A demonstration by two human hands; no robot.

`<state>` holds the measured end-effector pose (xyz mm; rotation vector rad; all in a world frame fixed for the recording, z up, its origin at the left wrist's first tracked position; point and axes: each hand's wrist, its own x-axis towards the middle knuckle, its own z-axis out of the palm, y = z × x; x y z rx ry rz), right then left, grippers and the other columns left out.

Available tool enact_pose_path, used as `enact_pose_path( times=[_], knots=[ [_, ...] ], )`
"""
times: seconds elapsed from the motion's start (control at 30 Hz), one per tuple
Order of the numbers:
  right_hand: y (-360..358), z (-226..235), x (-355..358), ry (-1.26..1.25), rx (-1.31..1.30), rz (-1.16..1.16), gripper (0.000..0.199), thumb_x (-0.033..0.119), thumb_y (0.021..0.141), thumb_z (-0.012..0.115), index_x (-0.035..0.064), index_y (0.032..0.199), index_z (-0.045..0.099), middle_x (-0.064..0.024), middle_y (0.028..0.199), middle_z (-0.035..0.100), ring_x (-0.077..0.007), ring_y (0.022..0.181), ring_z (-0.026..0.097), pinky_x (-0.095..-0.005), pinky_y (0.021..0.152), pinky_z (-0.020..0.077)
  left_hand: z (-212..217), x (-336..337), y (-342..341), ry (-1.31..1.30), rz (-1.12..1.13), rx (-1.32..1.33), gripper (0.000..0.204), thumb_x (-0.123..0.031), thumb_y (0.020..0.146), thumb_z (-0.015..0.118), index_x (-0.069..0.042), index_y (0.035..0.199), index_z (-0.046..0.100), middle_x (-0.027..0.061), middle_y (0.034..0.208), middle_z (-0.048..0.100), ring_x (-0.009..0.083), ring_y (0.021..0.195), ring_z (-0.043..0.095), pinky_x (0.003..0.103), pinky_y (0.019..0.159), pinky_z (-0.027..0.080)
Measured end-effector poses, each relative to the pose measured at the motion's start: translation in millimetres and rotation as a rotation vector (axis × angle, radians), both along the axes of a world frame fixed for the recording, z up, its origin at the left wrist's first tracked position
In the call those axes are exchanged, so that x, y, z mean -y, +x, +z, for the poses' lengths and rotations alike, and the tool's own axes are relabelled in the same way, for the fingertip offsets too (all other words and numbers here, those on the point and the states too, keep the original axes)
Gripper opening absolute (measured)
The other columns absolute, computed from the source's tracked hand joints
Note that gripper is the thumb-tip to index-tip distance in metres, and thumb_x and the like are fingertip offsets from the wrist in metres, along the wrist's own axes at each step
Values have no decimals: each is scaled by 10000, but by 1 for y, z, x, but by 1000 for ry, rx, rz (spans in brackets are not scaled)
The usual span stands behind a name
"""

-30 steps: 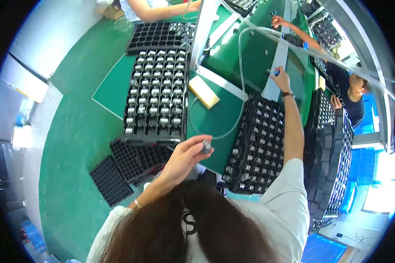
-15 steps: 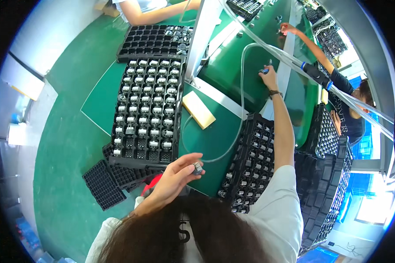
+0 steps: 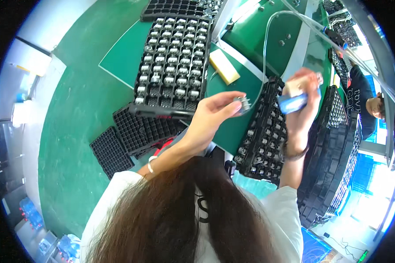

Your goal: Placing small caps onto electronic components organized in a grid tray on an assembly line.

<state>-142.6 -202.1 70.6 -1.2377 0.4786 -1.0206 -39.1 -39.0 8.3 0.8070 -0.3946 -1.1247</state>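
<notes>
The left hand (image 3: 210, 115) is lifted up over the green work table (image 3: 74, 109), with the fingers curled in. Its fingertips pinch a small shiny silver metal part (image 3: 242, 104), so the part sits out at the very tip, where it is easy to see and reach. The right hand (image 3: 303, 105) is lifted too, just beside it, and is wrapped tight around a small blue tool with a pale block on top (image 3: 294, 100). A thin clear tube (image 3: 267, 52) loops over the table above the hands; I cannot tell if it joins the tool. The tool's end points toward the silver part, but the two look a little apart, not touching. Both hands are held up close in front of the person, likely so the tiny part can be looked at well. Right under the right hand lies a black plastic tray with many little pockets (image 3: 267, 136), holding more silver parts. A bigger black tray full of shiny parts (image 3: 175, 61) lies further away on the left, and empty black trays (image 3: 131, 136) lie near the left arm. Another person in dark clothes (image 3: 364, 105) is at the far right.
</notes>
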Motion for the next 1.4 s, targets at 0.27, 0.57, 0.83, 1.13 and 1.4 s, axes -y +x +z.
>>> enact_pose_path(
  times=[0.27,0.57,0.83,1.13,1.4],
  knots=[
    [-23,-18,-87,-131,-119,28,330,284,812,530,38,1017,450,-76,928,493,-148,835,515,-274,754,433,19,-28,-20,-20,-31,133,306,-66,825,598,30,1114,562,46,915,621,68,823,554,210,771,432],
    [-43,-33,-103,-111,-157,15,330,264,817,549,40,1036,443,-65,895,506,-128,821,521,-262,748,432,15,-40,-36,13,-83,147,301,-53,815,609,28,1103,576,49,916,622,79,840,559,220,785,438],
    [-35,-37,-96,-205,-322,177,239,212,837,587,41,987,513,-30,909,527,-83,832,513,-229,749,418,-8,-45,-36,15,101,258,511,-83,772,664,-23,1239,466,46,1053,555,133,981,521,296,889,402],
    [75,-127,38,-773,-532,-128,366,320,785,661,30,979,548,-110,830,639,-210,757,626,-292,694,471,135,-72,-92,-981,273,359,303,-191,827,421,15,613,478,227,742,569,284,606,532,330,535,465],
    [94,-146,38,-640,-700,-28,520,392,697,726,66,1026,490,-143,841,609,-240,742,607,-323,683,474,126,-84,-100,-925,170,539,228,-173,832,441,-9,694,518,175,782,578,265,684,543,323,595,456]
  ],
)
